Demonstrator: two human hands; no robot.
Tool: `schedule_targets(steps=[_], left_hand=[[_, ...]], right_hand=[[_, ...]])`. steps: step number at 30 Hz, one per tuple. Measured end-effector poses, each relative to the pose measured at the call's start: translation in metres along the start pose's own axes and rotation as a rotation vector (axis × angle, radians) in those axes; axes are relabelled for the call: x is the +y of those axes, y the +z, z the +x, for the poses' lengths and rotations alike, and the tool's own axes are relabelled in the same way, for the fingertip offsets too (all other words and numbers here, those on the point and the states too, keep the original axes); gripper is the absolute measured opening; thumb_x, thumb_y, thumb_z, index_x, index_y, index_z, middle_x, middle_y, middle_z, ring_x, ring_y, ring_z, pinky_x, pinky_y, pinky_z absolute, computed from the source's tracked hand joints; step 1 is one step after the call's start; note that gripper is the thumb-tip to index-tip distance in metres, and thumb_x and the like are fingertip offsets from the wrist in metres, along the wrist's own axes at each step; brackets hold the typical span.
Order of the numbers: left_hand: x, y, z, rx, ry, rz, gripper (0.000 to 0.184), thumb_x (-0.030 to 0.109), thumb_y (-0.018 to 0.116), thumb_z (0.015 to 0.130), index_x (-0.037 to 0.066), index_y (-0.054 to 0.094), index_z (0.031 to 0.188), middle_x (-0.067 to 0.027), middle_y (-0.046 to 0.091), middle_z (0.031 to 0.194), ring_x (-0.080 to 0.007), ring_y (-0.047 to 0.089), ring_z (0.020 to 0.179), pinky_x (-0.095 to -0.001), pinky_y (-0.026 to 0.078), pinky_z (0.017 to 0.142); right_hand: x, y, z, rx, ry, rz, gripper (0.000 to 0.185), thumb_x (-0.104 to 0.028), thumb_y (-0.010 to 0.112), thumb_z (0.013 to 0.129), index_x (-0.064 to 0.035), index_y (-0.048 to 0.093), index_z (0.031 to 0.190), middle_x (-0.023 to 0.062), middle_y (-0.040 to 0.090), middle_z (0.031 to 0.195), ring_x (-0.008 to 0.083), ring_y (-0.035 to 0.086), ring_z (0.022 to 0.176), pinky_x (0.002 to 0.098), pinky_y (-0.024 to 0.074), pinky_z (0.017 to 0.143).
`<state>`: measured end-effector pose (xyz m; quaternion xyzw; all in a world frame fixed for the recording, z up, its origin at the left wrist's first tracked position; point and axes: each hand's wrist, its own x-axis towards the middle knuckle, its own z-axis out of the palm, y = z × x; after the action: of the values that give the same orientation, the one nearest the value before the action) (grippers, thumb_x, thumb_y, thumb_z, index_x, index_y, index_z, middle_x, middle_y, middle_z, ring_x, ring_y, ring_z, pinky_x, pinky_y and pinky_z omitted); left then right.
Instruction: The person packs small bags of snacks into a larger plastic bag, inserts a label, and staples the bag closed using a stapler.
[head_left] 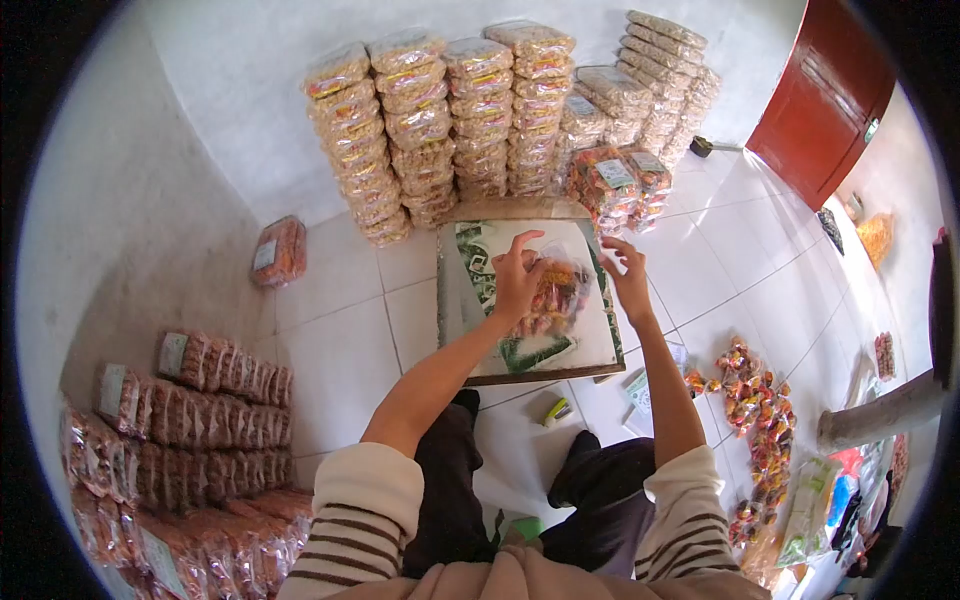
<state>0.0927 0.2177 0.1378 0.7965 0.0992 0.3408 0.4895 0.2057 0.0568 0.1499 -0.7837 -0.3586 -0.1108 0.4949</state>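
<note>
A clear plastic bag of small orange and dark packets (560,297) lies on a low table (475,368) with a worn white and green top. My left hand (517,280) is over the bag's left side, index finger stretched and thumb apart; whether it touches the plastic I cannot tell. To the right of the bag, above the table's right edge, my right hand (627,272) hangs with its fingers bent and apart. Nothing shows in it.
Tall stacks of bagged snacks (415,110) stand behind the table, beside orange packs (607,185). Reddish packs (215,440) are piled at left. Strings of small packets (757,410) lie on the right floor. A green-yellow object (557,411) lies between my feet and the table.
</note>
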Motion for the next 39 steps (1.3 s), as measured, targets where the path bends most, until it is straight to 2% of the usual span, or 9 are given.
schedule_targets(steps=[9, 16, 19, 21, 23, 29, 31, 37, 39], left_hand=[[-0.01, 0.007, -0.004, 0.144, 0.193, 0.136, 0.021, 0.022, 0.059, 0.078, 0.015, 0.06, 0.098, -0.0015, 0.057, 0.076, -0.0152, 0.052, 0.073, -0.0332, 0.025, 0.079], [-0.006, 0.008, -0.007, 0.138, 0.172, 0.194, 0.018, 0.017, 0.06, 0.076, 0.014, 0.062, 0.093, -0.0011, 0.058, 0.077, -0.0145, 0.052, 0.075, -0.0327, 0.025, 0.079], [-0.005, 0.006, -0.005, 0.14, 0.151, 0.12, 0.018, 0.016, 0.061, 0.075, 0.013, 0.062, 0.093, -0.001, 0.059, 0.077, -0.0145, 0.052, 0.075, -0.0327, 0.025, 0.078], [-0.002, 0.004, -0.008, 0.06, 0.147, 0.212, 0.021, 0.018, 0.06, 0.075, 0.01, 0.061, 0.095, -0.0054, 0.06, 0.082, -0.0195, 0.054, 0.079, -0.034, 0.026, 0.078], [-0.001, 0.005, -0.009, 0.061, 0.158, 0.203, 0.022, 0.016, 0.06, 0.075, 0.011, 0.061, 0.096, -0.0056, 0.06, 0.083, -0.0197, 0.054, 0.08, -0.0343, 0.026, 0.079], [-0.001, 0.007, -0.012, 0.086, 0.168, 0.239, 0.024, 0.012, 0.06, 0.074, 0.012, 0.06, 0.098, -0.0052, 0.06, 0.082, -0.0201, 0.054, 0.08, -0.0347, 0.026, 0.079], [-0.001, 0.011, -0.012, 0.102, 0.161, 0.244, 0.024, 0.012, 0.06, 0.074, 0.013, 0.06, 0.098, -0.0051, 0.06, 0.081, -0.0202, 0.055, 0.079, -0.0348, 0.026, 0.079], [-0.005, 0.016, -0.01, 0.157, 0.174, 0.224, 0.023, 0.014, 0.06, 0.075, 0.013, 0.06, 0.097, -0.0033, 0.059, 0.076, -0.0173, 0.054, 0.073, -0.0339, 0.028, 0.077], [-0.006, 0.016, -0.009, 0.153, 0.163, 0.205, 0.023, 0.015, 0.06, 0.075, 0.013, 0.06, 0.098, -0.0037, 0.06, 0.078, -0.0177, 0.055, 0.073, -0.0344, 0.028, 0.077]], right_hand=[[-0.015, 0.031, -0.015, -0.026, -0.118, -0.222, 0.022, -0.014, 0.067, 0.07, -0.0116, 0.059, 0.089, 0.0006, 0.054, 0.091, 0.0217, 0.041, 0.09, 0.0356, 0.0324, 0.08], [-0.003, 0.045, -0.013, 0.033, 0.074, -0.24, 0.009, -0.016, 0.064, 0.072, -0.0119, 0.061, 0.079, -0.0021, 0.056, 0.083, 0.0221, 0.041, 0.092, 0.0371, 0.0291, 0.076], [-0.016, 0.039, -0.007, 0.063, -0.004, -0.267, 0.02, -0.021, 0.065, 0.072, -0.013, 0.062, 0.09, -0.0027, 0.057, 0.09, 0.0221, 0.04, 0.095, 0.0381, 0.028, 0.082], [-0.035, 0.031, -0.004, 0.117, -0.103, 0.118, 0.033, -0.025, 0.065, 0.072, -0.0145, 0.059, 0.103, -0.003, 0.057, 0.097, 0.0219, 0.04, 0.099, 0.0389, 0.0246, 0.09], [-0.031, 0.029, -0.007, 0.031, -0.09, 0.066, 0.045, -0.028, 0.066, 0.071, -0.0161, 0.054, 0.112, -0.0027, 0.056, 0.102, 0.0219, 0.039, 0.101, 0.0393, 0.0211, 0.095], [-0.014, 0.03, -0.003, -0.111, -0.217, -0.338, 0.02, -0.021, 0.065, 0.071, -0.0127, 0.063, 0.089, -0.0008, 0.058, 0.088, 0.0212, 0.04, 0.097, 0.0402, 0.0237, 0.088], [-0.016, 0.033, -0.005, -0.042, -0.189, -0.337, 0.008, -0.019, 0.062, 0.074, -0.0117, 0.063, 0.078, 0.0002, 0.058, 0.083, 0.0208, 0.041, 0.095, 0.0408, 0.0241, 0.085], [-0.011, 0.039, -0.001, 0.05, 0.224, -0.192, 0.009, -0.02, 0.058, 0.078, -0.0125, 0.064, 0.08, -0.002, 0.059, 0.08, 0.0197, 0.04, 0.094, 0.0416, 0.0248, 0.087], [-0.008, 0.018, 0.004, -0.02, 0.219, -0.08, 0.01, -0.02, 0.058, 0.079, -0.0127, 0.063, 0.082, -0.0025, 0.058, 0.086, 0.02, 0.04, 0.095, 0.0421, 0.0253, 0.087]])
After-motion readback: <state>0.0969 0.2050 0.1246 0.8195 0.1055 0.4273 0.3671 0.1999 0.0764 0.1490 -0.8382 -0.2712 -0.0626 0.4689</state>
